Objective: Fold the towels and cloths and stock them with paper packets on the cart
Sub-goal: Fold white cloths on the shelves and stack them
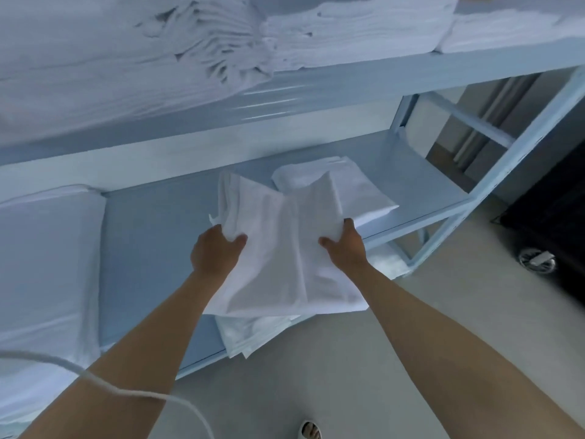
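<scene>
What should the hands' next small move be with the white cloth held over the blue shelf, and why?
Probably lower the thin white cloth onto the light-blue cart shelf. The left hand and right hand each grip a side, and its near end overhangs the shelf edge, beside a folded white cloth.

Both bare forearms extended forward, left hand (215,250) gripping the folded cloth (285,248) at its left edge, thumb on top, right hand (345,245) gripping its right edge, thumb on top
</scene>
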